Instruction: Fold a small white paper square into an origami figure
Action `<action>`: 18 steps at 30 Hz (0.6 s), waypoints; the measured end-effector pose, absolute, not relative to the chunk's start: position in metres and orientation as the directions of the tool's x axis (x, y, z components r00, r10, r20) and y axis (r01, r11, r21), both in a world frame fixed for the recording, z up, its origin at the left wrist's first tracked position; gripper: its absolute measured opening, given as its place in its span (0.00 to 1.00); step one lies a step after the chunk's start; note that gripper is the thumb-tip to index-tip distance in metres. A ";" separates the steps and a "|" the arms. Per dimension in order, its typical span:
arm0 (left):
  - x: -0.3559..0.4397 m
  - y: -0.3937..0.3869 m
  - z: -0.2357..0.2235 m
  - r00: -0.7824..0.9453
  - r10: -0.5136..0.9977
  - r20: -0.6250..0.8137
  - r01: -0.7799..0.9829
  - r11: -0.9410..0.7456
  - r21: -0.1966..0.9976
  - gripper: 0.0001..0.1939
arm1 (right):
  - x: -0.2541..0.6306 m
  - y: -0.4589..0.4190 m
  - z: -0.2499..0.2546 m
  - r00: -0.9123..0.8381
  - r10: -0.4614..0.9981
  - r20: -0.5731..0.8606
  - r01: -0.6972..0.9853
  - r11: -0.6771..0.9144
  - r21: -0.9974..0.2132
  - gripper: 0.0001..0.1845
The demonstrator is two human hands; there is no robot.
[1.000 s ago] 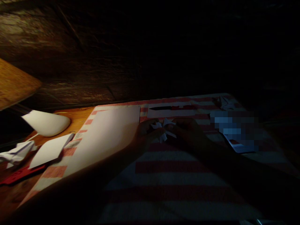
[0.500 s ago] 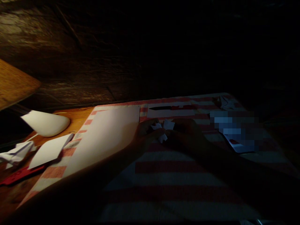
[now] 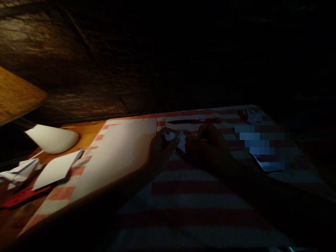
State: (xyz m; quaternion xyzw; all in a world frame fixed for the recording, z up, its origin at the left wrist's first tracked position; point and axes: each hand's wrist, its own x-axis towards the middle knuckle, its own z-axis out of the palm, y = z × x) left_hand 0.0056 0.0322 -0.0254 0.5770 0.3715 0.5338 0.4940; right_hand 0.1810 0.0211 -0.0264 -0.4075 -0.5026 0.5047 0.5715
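Between my hands is a small white folded paper (image 3: 181,139) with pointed corners, held above the striped cloth. My left hand (image 3: 161,146) is closed around its left side, the thumb lying across the front. On the other side my right hand (image 3: 207,145) has its fingers curled and pressed at the paper's right edge. Deep shadow hides much of the fingers. Just behind the hands lies a knife (image 3: 181,121) with a dark blade and a red handle, resting on a pale sheet.
A large white sheet (image 3: 118,150) covers the left of the red-and-white striped cloth (image 3: 199,187). A lit phone (image 3: 265,162), partly pixelated, lies right. Far left are a lamp (image 3: 52,138), a folded white sheet (image 3: 56,169), crumpled paper (image 3: 21,171) and a red object (image 3: 25,196).
The folded paper has turned in my hands and shows a different side. My right hand has lifted slightly and its fingers have curled differently. The left thumb now lies over the paper.
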 end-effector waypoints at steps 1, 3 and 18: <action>0.006 0.032 -0.025 0.165 0.956 0.242 -0.078 -0.232 0.970 0.09 | 0.182 0.021 -0.025 -0.028 0.986 0.164 -0.181 0.156 -0.971 0.14; 0.006 0.031 -0.025 0.166 0.959 0.232 -0.029 -0.230 0.973 0.10 | 0.183 0.020 -0.024 -0.135 0.983 0.125 -0.237 0.091 -0.967 0.15; 0.001 0.026 -0.032 0.226 0.811 0.540 0.128 -0.575 0.808 0.26 | 0.189 0.027 -0.019 -0.290 0.948 -0.130 -0.342 -0.229 -0.912 0.17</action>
